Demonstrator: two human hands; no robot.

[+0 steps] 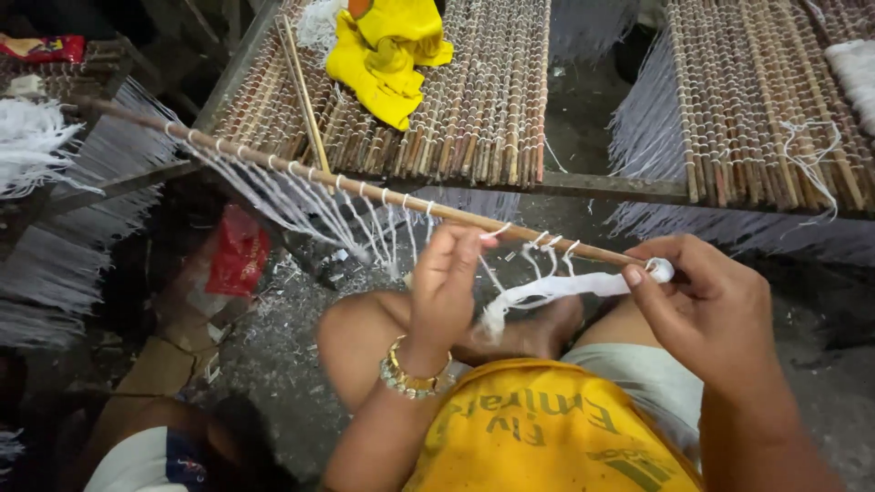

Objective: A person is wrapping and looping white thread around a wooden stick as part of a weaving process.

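Head cam looks down at 2 hands w/ a long thin stick (365,187). Its long line runs from 10 o'clock, far off at the left, down to 4 o'clock, where it ends at the right hand (711,305). White string loops (346,214) hang off the stick all along it, close together.

Right hand sits at 3 o'clock. Thumb & first finger pinch shut on the stick's near end, where a white strip (556,287) is wound round the tip. So the right hand is the one at the tip.

Left hand (447,282) is near the middle, at about 6 o'clock, just below the stick. Fingers curl up & touch the stick. It also grips the other end of the white strip, closed tight on it. The strip runs between the 2 hands, under the stick, nearly side by side w/ it.

A gold bead bracelet (415,375) is on the left wrist. Bare knees & a foot are under the hands, so not much room below.

At 12 o'clock lies a mat of thin sticks (492,109) w/ a yellow cloth (383,59) on it. A 2nd stick mat (756,109) is at 2 o'clock. A red bag (239,255) is on the floor at 9 o'clock. White thread bunches (32,141) hang at far left. Nothing sits between the hands & the stick.
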